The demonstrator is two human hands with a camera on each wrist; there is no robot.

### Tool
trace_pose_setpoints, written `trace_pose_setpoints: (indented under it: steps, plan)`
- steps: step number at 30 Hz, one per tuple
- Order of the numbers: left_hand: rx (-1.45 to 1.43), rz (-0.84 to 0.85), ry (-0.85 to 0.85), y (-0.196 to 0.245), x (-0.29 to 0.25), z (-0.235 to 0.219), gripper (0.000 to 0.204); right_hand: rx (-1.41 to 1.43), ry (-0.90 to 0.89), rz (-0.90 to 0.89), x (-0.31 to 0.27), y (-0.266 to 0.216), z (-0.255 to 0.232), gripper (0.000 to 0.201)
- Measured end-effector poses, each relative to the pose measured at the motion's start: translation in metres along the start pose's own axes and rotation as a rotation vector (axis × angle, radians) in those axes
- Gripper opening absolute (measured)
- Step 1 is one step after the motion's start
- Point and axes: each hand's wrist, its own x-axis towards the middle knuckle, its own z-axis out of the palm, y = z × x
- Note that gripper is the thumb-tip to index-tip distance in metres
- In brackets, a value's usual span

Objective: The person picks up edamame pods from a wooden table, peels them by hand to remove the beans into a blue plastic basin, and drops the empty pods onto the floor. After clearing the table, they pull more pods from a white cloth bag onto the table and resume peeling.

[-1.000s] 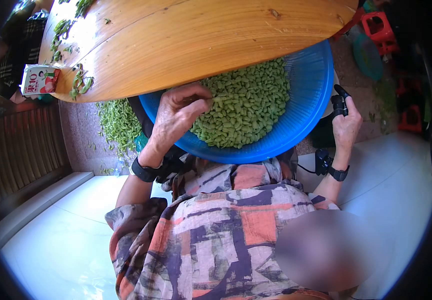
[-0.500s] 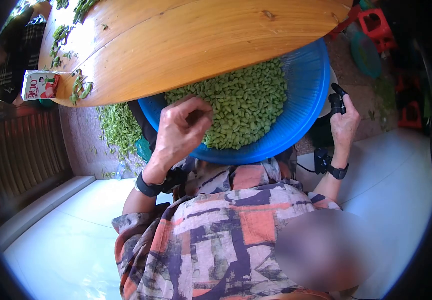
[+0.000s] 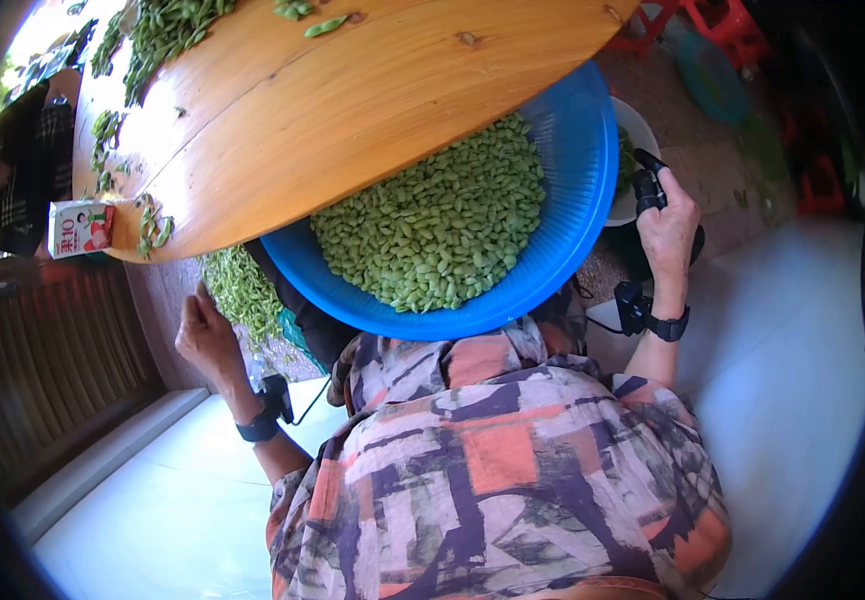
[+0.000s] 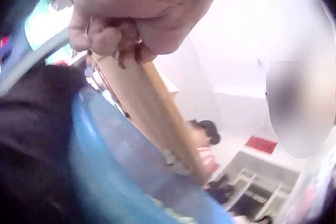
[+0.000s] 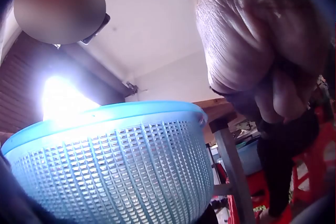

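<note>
A big blue plastic basket (image 3: 598,190) holds a heap of shelled green beans (image 3: 438,235), partly under the table's overhang. My left hand (image 3: 211,340) is away from the basket, above the heap of empty pods on the floor. Its fingers are curled together in the left wrist view, with small brown slivers (image 4: 121,59) at the fingertips that look like a pod scrap. To the basket's right, my right hand (image 3: 671,225) hangs loosely curled beside a white bowl (image 3: 641,130) of green pods. Black covers (image 3: 649,185) sit on its finger and thumb; nothing shows held in it.
The wooden table (image 3: 373,110) carries whole pods (image 3: 168,35) and a drink carton (image 3: 81,229). Green empty pods (image 3: 243,290) lie on the floor at left, near a slatted wooden panel (image 3: 63,370). Red stools (image 3: 728,28) stand at far right; a seated person (image 3: 28,170) is at far left.
My left hand has lifted off the beans and swung left and out over the floor heap. The right hand stays beside the basket. The head view has shifted, showing more of the white bowl.
</note>
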Motion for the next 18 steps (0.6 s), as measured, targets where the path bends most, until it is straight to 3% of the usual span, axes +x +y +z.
trace_pose_setpoints:
  steps: [1,2,3,5,6,11,13,17,18]
  plan:
    - [0.265,0.129,0.029,-0.007,0.002,-0.003,0.013,-0.003,0.008,0.009,0.001,-0.001,-0.001,0.034]
    - [0.196,0.062,-0.085,-0.011,0.003,-0.006,0.030,0.039,-0.019,0.046,0.001,-0.006,-0.002,0.034]
    - [0.194,0.070,-0.087,-0.003,0.003,-0.009,0.030,0.081,-0.046,0.081,0.001,-0.008,-0.002,0.035]
    - [0.200,0.379,-0.044,0.021,-0.001,-0.016,0.056,0.042,-0.058,0.114,0.001,-0.004,-0.002,0.036]
    - [0.014,0.319,-0.239,0.031,-0.002,-0.022,0.067,0.064,-0.058,0.103,0.001,-0.005,-0.002,0.035]
    - [-0.618,0.534,-0.923,0.158,0.005,-0.038,0.032,0.142,0.012,0.049,0.000,0.000,0.001,0.035]
    - [-0.577,0.715,-0.959,0.196,0.012,-0.021,0.028,0.166,-0.039,0.068,0.001,0.003,-0.002,0.036]
    - [-0.414,0.731,-0.968,0.245,0.019,0.023,0.024,0.144,-0.068,0.074,0.002,0.013,-0.006,0.037]
    - [-0.388,0.843,-0.949,0.249,0.021,0.028,0.022,0.162,-0.046,0.065,-0.002,0.009,-0.009,0.038]
